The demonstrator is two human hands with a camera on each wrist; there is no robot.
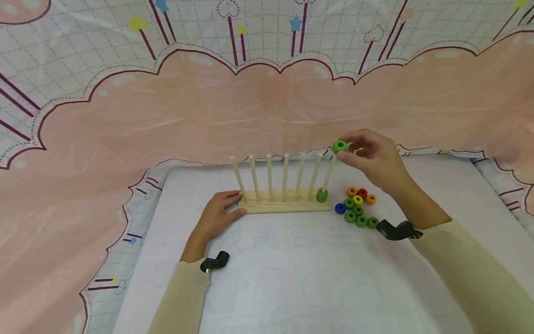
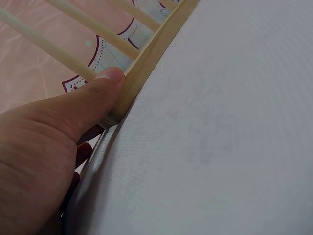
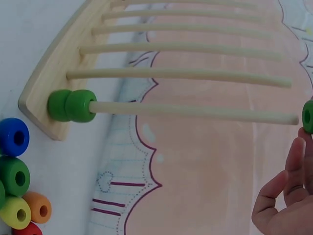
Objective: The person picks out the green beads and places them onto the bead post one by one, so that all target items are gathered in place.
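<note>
A light wooden base (image 1: 288, 207) with several upright pegs stands on the white table. My left hand (image 1: 219, 213) grips its left end; in the left wrist view the thumb (image 2: 105, 85) lies on the edge beside the end peg. Two green beads (image 3: 72, 105) are stacked at the bottom of the rightmost peg (image 3: 195, 112). Above that peg's tip, my right hand (image 1: 371, 155) pinches another green bead (image 1: 340, 146) between thumb and fingertips. In the right wrist view this bead is cut off by the frame edge and sits just apart from the peg's end.
Loose beads lie right of the base: several green ones (image 1: 361, 221), a blue bead (image 1: 340, 208), a yellow bead (image 1: 357, 200), a red bead (image 1: 362, 193) and two orange beads (image 1: 371, 199). A patterned pink cloth (image 1: 267, 111) hangs behind the table (image 1: 267, 278).
</note>
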